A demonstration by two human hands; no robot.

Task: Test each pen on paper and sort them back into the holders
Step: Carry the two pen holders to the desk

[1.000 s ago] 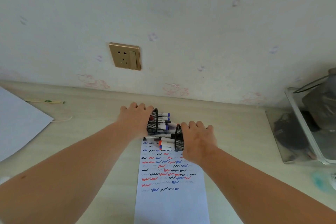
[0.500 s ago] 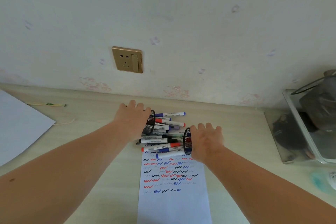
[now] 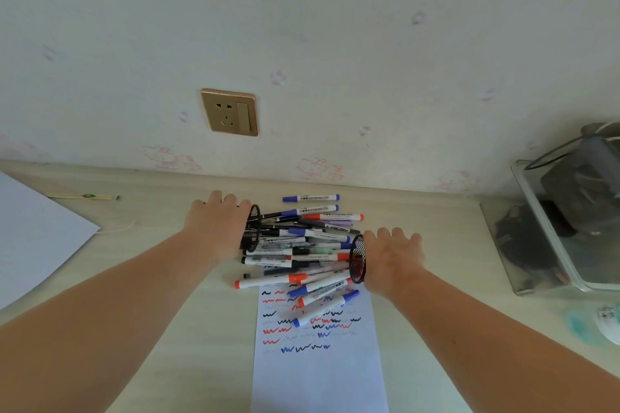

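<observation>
A: What has changed since one second ago?

B: Both holders were close together then, mouths facing, with most pens inside. I have drawn them apart, and the pens (image 3: 302, 245) now lie spilled in a loose pile between them.

A: State of the left hand?

B: My left hand (image 3: 218, 221) wraps over the left mesh holder (image 3: 252, 228), which lies on its side with its mouth toward 3 o'clock. Fingers curl over its far side; the body of the holder is mostly hidden under the hand.

A: And the right hand?

B: My right hand (image 3: 392, 255) grips the right mesh holder (image 3: 357, 258) the same way, mouth toward 9 o'clock. Only the rim shows.

A: Location of the pens?

B: On the desk (image 3: 167, 278), between the two rims. The pile's 6 o'clock edge overlaps the top of the test paper (image 3: 318, 362), which carries red, blue and black squiggles. One blue-capped pen lies apart at 12 o'clock, near the wall.

A: Other items?

B: A brass wall socket (image 3: 229, 112) at 12 o'clock, a blank sheet (image 3: 33, 238) at 9 o'clock, a clear container (image 3: 570, 228) at 3 o'clock.
</observation>
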